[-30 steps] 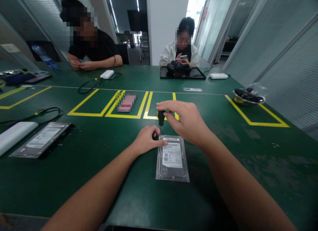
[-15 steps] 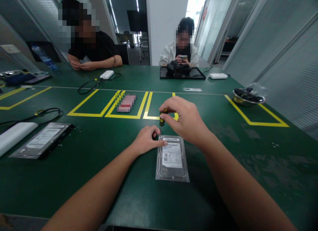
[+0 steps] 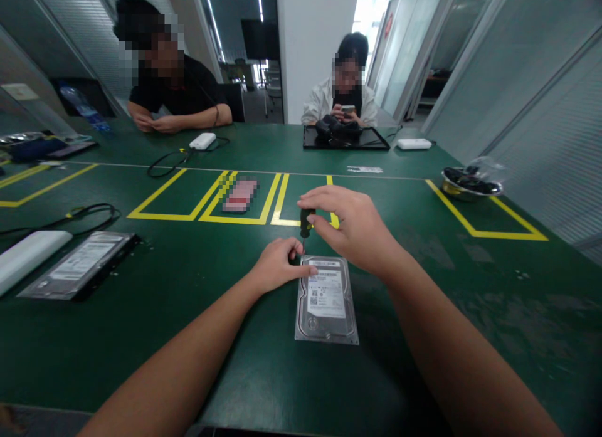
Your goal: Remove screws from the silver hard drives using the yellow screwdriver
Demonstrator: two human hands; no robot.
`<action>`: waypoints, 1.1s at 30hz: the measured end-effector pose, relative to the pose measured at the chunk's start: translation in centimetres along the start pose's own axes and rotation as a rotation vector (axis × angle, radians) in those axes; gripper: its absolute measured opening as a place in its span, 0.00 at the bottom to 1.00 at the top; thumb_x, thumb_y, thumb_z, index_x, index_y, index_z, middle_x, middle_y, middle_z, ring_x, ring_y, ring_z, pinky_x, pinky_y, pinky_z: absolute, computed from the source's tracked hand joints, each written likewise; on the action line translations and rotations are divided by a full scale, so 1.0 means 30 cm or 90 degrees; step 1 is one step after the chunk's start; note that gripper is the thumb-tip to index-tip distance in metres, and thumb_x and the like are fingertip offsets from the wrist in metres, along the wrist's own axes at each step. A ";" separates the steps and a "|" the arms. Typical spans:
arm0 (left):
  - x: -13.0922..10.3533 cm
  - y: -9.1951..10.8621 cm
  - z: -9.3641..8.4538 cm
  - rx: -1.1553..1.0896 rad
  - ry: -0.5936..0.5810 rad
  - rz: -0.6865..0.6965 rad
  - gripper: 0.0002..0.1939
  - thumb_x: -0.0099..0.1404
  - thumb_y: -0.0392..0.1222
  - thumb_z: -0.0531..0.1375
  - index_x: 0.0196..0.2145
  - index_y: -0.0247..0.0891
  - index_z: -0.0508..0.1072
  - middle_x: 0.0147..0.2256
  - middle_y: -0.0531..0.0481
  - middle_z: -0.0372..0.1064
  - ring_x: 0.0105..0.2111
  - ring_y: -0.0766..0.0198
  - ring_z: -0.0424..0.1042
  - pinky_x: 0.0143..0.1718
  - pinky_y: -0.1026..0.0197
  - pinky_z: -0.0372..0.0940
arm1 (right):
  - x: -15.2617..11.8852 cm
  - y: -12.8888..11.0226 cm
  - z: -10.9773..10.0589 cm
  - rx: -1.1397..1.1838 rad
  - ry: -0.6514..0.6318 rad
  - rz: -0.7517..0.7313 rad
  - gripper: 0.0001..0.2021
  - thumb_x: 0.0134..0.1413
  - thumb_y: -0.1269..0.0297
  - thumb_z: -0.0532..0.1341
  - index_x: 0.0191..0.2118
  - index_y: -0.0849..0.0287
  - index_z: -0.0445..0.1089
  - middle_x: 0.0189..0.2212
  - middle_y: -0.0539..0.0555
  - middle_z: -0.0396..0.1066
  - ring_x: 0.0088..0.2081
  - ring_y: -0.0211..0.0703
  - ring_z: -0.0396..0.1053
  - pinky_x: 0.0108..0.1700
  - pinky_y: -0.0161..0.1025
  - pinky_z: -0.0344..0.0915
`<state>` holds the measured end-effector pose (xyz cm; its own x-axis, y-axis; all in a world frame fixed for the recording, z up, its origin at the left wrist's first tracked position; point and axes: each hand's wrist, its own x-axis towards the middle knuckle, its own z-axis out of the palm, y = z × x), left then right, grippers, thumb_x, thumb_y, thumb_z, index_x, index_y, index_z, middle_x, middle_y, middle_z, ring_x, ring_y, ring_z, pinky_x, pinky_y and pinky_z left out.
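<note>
A silver hard drive (image 3: 328, 324) with a white label lies flat on the green table, its long side running away from me. My left hand (image 3: 277, 266) grips its far left corner, thumb across the top and fingers curled by the edge. In my right hand (image 3: 355, 224) is a short black-and-yellow screwdriver (image 3: 305, 225), upright, with thumb and fingers around its handle. Its shaft points down at the drive's far left corner, close to my left fingertips. Whether the tip sits in a screw is too small to tell.
Another hard drive (image 3: 89, 264) lies at left beside a white power bank (image 3: 31, 258) with a black cable. A metal bowl (image 3: 463, 187) of dark items stands at right. Yellow tape (image 3: 239, 221) marks the table. A black tray (image 3: 345, 147) lies before two seated people.
My right fingers have opened a little and shifted round the screwdriver's handle, which has turned. My left hand and the hard drive have stayed put.
</note>
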<state>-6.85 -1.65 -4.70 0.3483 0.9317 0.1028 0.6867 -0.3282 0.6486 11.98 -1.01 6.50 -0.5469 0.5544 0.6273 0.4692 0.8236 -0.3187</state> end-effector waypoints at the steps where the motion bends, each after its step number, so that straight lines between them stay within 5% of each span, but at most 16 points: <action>1: -0.001 0.002 -0.001 0.000 0.000 0.000 0.24 0.51 0.61 0.68 0.33 0.39 0.68 0.28 0.54 0.64 0.31 0.61 0.63 0.32 0.61 0.54 | 0.000 -0.001 -0.001 -0.003 -0.001 0.002 0.12 0.56 0.74 0.59 0.44 0.61 0.76 0.45 0.56 0.76 0.48 0.44 0.72 0.51 0.43 0.67; 12: 0.000 -0.003 0.001 0.009 0.002 0.007 0.24 0.52 0.62 0.67 0.33 0.40 0.67 0.28 0.54 0.64 0.31 0.61 0.62 0.31 0.60 0.53 | -0.016 -0.020 0.004 -0.051 -0.049 0.017 0.18 0.60 0.70 0.56 0.55 0.65 0.71 0.41 0.59 0.65 0.44 0.46 0.65 0.46 0.45 0.65; 28: 0.000 -0.001 0.004 -0.001 0.006 0.002 0.24 0.51 0.60 0.68 0.33 0.40 0.67 0.29 0.55 0.64 0.31 0.61 0.62 0.32 0.61 0.54 | -0.004 -0.010 0.014 -0.063 -0.010 0.012 0.15 0.62 0.69 0.56 0.50 0.64 0.75 0.42 0.61 0.70 0.41 0.44 0.68 0.44 0.44 0.67; 33: 0.000 -0.004 0.003 -0.003 0.004 0.003 0.24 0.50 0.61 0.68 0.33 0.40 0.68 0.29 0.54 0.64 0.31 0.61 0.63 0.32 0.60 0.54 | -0.002 -0.018 0.002 -0.037 -0.026 0.010 0.18 0.60 0.77 0.52 0.50 0.63 0.74 0.46 0.59 0.74 0.47 0.45 0.70 0.49 0.44 0.66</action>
<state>-6.88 -1.62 -4.85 0.3468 0.9313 0.1109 0.6824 -0.3317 0.6514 11.72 -1.47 6.59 -0.5664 0.5721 0.5933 0.5163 0.8074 -0.2857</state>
